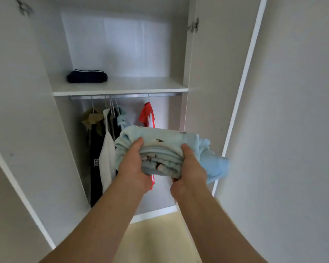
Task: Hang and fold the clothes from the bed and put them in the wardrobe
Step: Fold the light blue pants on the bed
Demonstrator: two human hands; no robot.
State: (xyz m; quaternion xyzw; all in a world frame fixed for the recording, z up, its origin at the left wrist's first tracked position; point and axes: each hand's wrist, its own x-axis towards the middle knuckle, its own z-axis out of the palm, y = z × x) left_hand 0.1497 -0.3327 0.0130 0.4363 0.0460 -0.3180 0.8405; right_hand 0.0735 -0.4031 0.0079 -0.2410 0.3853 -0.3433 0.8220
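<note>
A folded light blue garment with small dark marks is held in the air in front of the open white wardrobe. My left hand grips its left side, thumb on top and fingers hidden underneath. My right hand grips its right side the same way. A loose blue corner hangs down at the right. The bundle sits below the wardrobe's shelf and in front of the hanging rail.
A folded dark navy garment lies on the shelf's left part. Several clothes and a red garment hang from the rail. The wardrobe doors stand open at left and right. Yellowish floor lies below.
</note>
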